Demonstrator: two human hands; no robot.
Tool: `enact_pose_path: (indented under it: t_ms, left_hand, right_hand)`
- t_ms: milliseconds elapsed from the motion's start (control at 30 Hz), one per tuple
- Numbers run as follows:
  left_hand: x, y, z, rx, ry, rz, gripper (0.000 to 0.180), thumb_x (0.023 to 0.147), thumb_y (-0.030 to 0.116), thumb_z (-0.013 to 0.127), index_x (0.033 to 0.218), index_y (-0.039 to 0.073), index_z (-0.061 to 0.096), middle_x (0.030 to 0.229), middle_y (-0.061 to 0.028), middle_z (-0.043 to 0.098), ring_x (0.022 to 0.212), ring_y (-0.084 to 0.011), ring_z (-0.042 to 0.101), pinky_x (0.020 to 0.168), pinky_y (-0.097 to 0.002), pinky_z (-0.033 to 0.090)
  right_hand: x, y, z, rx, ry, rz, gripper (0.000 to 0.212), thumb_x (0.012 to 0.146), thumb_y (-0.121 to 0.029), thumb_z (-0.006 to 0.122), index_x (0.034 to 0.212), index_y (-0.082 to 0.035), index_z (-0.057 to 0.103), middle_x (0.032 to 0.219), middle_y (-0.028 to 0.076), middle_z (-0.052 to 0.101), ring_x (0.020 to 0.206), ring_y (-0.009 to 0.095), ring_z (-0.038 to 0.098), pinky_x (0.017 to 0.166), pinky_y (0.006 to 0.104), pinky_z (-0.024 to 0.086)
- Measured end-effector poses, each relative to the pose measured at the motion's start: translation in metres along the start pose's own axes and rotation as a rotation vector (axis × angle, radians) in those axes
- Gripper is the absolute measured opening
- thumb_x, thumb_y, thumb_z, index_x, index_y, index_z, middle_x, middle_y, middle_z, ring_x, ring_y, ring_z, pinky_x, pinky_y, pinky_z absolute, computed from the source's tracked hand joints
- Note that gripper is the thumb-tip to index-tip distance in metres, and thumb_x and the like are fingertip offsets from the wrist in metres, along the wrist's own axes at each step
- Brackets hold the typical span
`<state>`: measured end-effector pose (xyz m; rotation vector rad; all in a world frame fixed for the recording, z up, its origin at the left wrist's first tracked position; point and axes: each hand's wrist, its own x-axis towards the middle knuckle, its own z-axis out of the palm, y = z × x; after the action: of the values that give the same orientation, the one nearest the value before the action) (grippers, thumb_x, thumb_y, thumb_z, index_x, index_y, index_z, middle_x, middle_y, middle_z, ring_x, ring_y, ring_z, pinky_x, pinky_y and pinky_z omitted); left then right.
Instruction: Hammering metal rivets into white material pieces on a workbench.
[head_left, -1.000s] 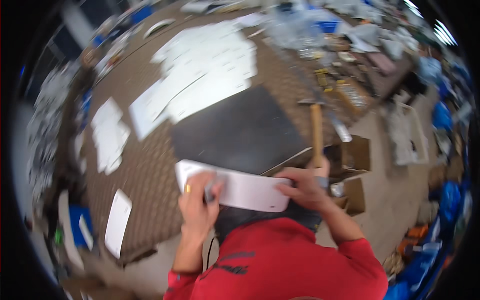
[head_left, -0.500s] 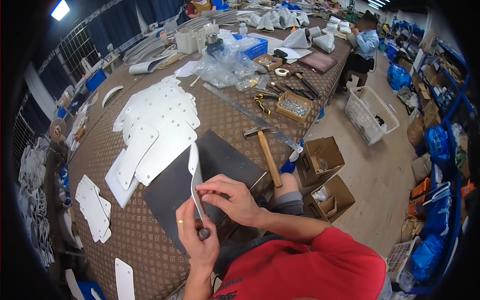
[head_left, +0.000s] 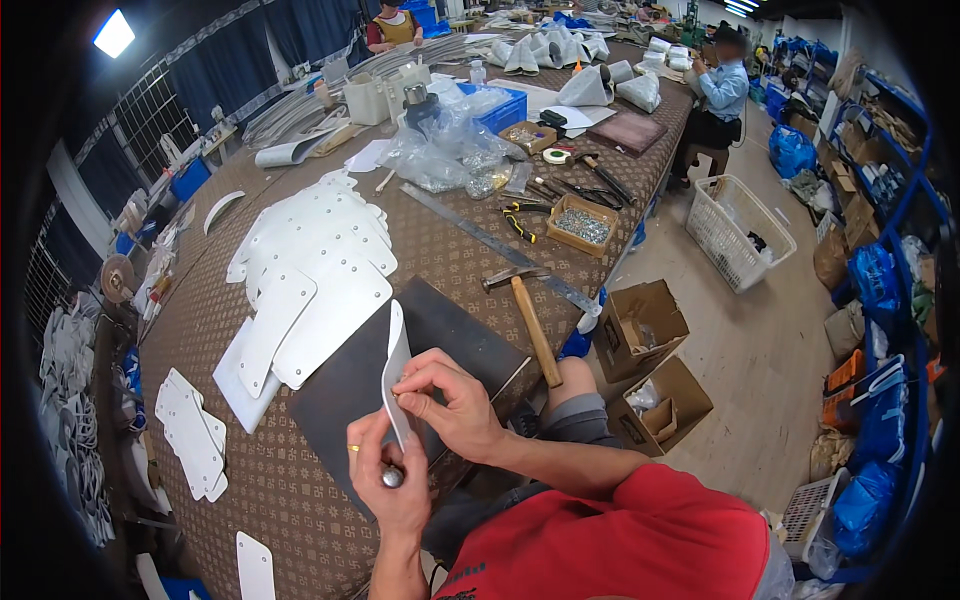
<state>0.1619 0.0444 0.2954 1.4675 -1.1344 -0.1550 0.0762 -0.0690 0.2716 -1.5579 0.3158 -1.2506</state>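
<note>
My left hand point(head_left: 392, 500) is closed round the lower end of a thin white panel point(head_left: 398, 355), held upright and seen almost edge-on. A metal rod point(head_left: 392, 477) with a round end also pokes out of that hand; its full shape is hidden. Thumb and fingertips of my right hand point(head_left: 462, 410) pinch together against the panel's right face; whatever small thing they hold is too small to make out. Beneath both hands lies a dark flat board point(head_left: 450, 318). A wooden-handled hammer point(head_left: 536, 332) rests to the right, its handle reaching toward my knee.
White riveted panels point(head_left: 315, 235) are piled left of the board, with a smaller stack point(head_left: 190, 435) nearer. A steel ruler point(head_left: 480, 235), pliers point(head_left: 520, 222) and a box of small metal parts point(head_left: 583, 224) lie beyond. Cardboard boxes point(head_left: 640, 320) stand right; two people work farther off.
My left hand has tilted a little, so the rod's round end faces up more and more of the panel's face shows. My right fingertips stay pinched at the panel. The view has shifted slightly.
</note>
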Motion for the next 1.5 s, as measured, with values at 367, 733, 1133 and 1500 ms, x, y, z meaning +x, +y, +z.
enact_pose_path:
  t_ms: [367, 733, 1133, 1500]
  left_hand:
    - [0.17, -0.131, -0.116, -0.34, 0.568, -0.095, 0.043, 0.095, 0.015, 0.072, 0.129, -0.009, 0.061, 0.115, -0.0124, 0.069, 0.099, -0.0169, 0.066, 0.082, -0.029, 0.052]
    - [0.163, -0.234, -0.23, 0.72, 0.465, -0.281, 0.036, 0.09, 0.029, 0.07, 0.109, -0.002, 0.071, 0.107, -0.0185, 0.073, 0.1, -0.0349, 0.071, 0.087, -0.0437, 0.054]
    - [0.068, -0.267, -0.347, 1.293, 0.215, -0.691, 0.032, 0.09, 0.03, 0.067, 0.106, 0.002, 0.068, 0.112, -0.0223, 0.067, 0.1, -0.0407, 0.069, 0.087, -0.0498, 0.056]
    - [0.031, -0.146, -0.281, 0.939, 0.215, 0.195, 0.034, 0.084, 0.006, 0.063, 0.117, 0.013, 0.071, 0.107, -0.0126, 0.073, 0.079, -0.0314, 0.071, 0.069, -0.0411, 0.054]
  right_hand:
    - [-0.012, 0.015, -0.047, -0.359, -0.032, 0.216, 0.019, 0.093, -0.008, 0.07, 0.112, -0.005, 0.068, 0.109, 0.007, 0.064, 0.088, 0.013, 0.062, 0.079, 0.0257, 0.05]
    - [-0.039, 0.081, -0.157, -1.313, 0.045, 0.196, 0.043, 0.091, -0.024, 0.074, 0.124, 0.0, 0.059, 0.116, 0.022, 0.061, 0.113, 0.043, 0.055, 0.099, 0.0491, 0.043]
    - [-0.017, 0.088, -0.195, 0.459, 0.177, 1.002, 0.027, 0.102, -0.028, 0.061, 0.12, -0.007, 0.06, 0.087, 0.003, 0.057, 0.069, 0.015, 0.054, 0.055, 0.0278, 0.048]
    - [-0.026, 0.092, -0.187, 0.991, 0.232, 1.115, 0.026, 0.108, -0.023, 0.049, 0.123, -0.005, 0.062, 0.072, -0.005, 0.042, 0.055, 0.006, 0.036, 0.043, 0.0207, 0.032]
